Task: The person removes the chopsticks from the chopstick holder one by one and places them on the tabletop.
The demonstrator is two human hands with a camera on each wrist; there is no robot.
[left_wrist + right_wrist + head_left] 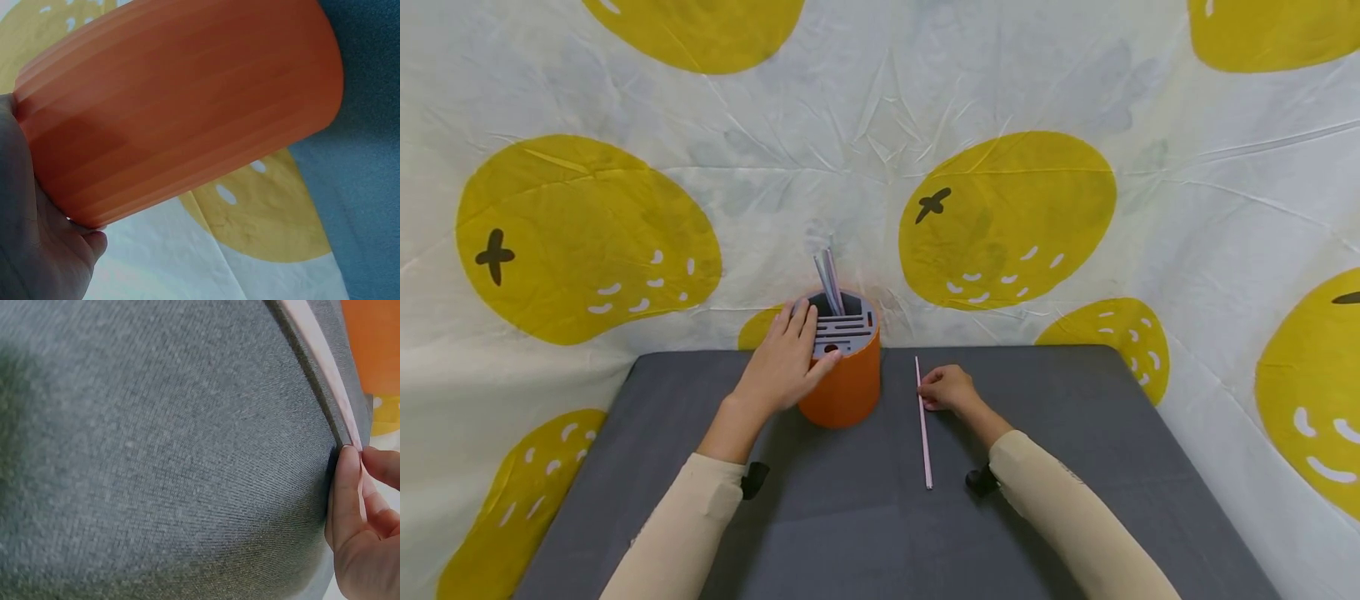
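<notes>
An orange round holder (842,392) with a grey slotted top (853,325) stands near the back of the table. My left hand (782,354) rests on its top left edge, fingers extended and thumb spread along the near rim. In the left wrist view, the holder's ribbed side (181,112) fills much of the picture, with the left hand (37,231) at its rim. To the right, my right hand (949,389) pinches a thin pale pink stick (924,433) between thumb and fingers. The right wrist view shows fingertips (348,462) on the stick (322,356), close to the tabletop.
Several thin pale sticks (829,279) stand in the holder's rear compartment. A dark grey cloth (850,533) covers the table. Behind it hangs a white sheet (850,100) printed with yellow fruit shapes, close to the holder's back.
</notes>
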